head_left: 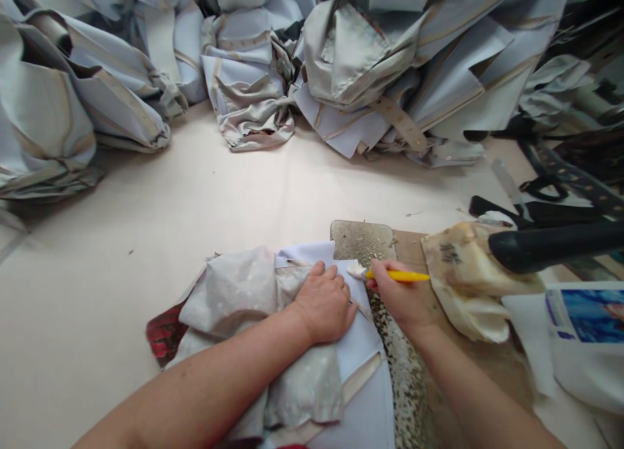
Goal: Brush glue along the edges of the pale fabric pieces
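Under my left hand (325,304) lies a folded fabric piece (234,290), grey-beige on one side and pale blue-white on the other. That hand presses flat on it with the fingers stretched out. A dark red patch (166,332) shows at its left side. My right hand (397,296) is closed around a brush (402,276) with a yellow handle. The brush's whitish tip touches or hovers just over the pale edge of the fabric; I cannot tell which. Beneath that edge runs a speckled, crusted board (363,238).
Heaps of similar grey and pale fabric pieces (253,91) line the back of the light table (234,195). To the right lie a stained yellowish cloth (463,280), a black tube-like object (556,246), a white package with a blue picture (589,312) and dark straps (580,169).
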